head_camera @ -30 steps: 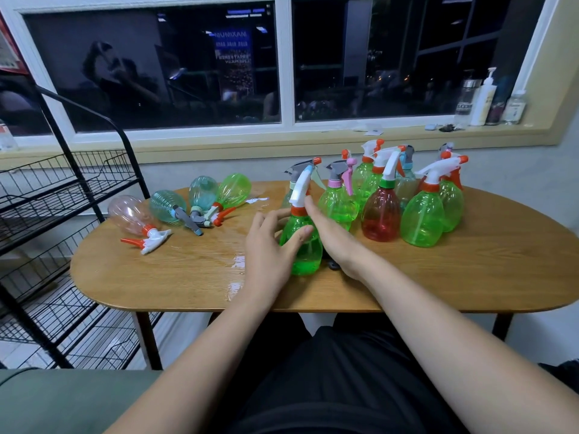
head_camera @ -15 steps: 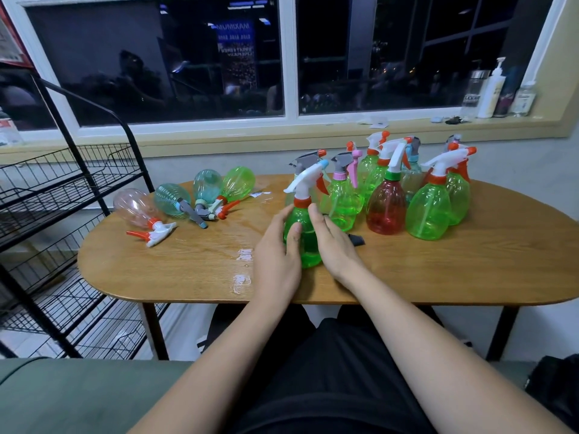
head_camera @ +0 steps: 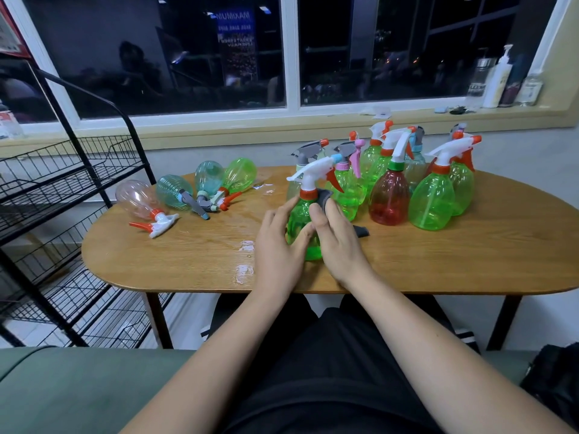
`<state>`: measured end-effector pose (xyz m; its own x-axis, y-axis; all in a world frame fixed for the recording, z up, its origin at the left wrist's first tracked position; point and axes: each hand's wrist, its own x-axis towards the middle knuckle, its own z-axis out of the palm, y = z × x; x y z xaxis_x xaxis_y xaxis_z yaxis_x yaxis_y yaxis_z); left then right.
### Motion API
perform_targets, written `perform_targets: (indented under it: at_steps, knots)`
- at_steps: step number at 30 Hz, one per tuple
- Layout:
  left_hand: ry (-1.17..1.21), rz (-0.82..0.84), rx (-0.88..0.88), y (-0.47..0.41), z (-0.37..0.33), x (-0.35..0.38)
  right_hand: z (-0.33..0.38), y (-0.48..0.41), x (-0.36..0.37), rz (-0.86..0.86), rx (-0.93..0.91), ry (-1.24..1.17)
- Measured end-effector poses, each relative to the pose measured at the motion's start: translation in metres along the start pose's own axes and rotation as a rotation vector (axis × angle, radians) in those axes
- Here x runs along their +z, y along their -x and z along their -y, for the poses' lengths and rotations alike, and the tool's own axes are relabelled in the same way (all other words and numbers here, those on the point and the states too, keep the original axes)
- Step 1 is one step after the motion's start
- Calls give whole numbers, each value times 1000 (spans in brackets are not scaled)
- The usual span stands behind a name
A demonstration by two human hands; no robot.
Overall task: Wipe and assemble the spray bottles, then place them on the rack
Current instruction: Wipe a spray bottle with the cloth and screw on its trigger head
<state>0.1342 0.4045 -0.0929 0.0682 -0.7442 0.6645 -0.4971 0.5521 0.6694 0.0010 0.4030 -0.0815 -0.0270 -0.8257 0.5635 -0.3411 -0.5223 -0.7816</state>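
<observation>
Left hand (head_camera: 279,242) was wrapped round the left flank of the green spray bottle (head_camera: 301,225), thumb across its front. My read: bracing it so it wouldn't spin or tip under the wipe. Right hand (head_camera: 340,242) gripped a grey cloth (head_camera: 324,195), fingers pressing it onto the bottle's shoulder just under the collar, thumb on the front face. A tail of the cloth poked out on the far side of the hand. The bottle stood upright on the oval wooden table (head_camera: 470,261), just in front of the standing cluster (a red bottle (head_camera: 390,195) plus several green ones), probably pulled clear for working room. It looked already assembled: white trigger head, red lever, orange collar, translucent green body. Couldn't tell if there was liquid inside. A clear pink bottle (head_camera: 134,195) and three others lay on their sides toward the black wire rack (head_camera: 78,189), which stood off the table's left end, handy for the placing step. Wet smears (head_camera: 246,245) glistened on the tabletop beside the left hand.
</observation>
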Motion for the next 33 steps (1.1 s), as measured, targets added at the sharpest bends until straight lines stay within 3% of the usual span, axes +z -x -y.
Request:
perform_targets:
  at_steps: [7,10,16,19,26,33]
  knots:
    - [14,7,-43,0,-2,-1,3,-3,-12,111,365,82]
    - [4,37,-42,-3,-4,-1,3,-2,-9,84,315,64]
    - [-21,67,-64,-4,-3,-1,3,4,-8,67,44,-68]
    - [-18,64,-77,-3,-2,-1,3,6,-11,79,69,-62]
    - [10,4,-88,-2,6,-1,5,7,-23,195,321,50]
    - [31,-3,-127,-3,5,0,-2,12,-24,-56,174,33]
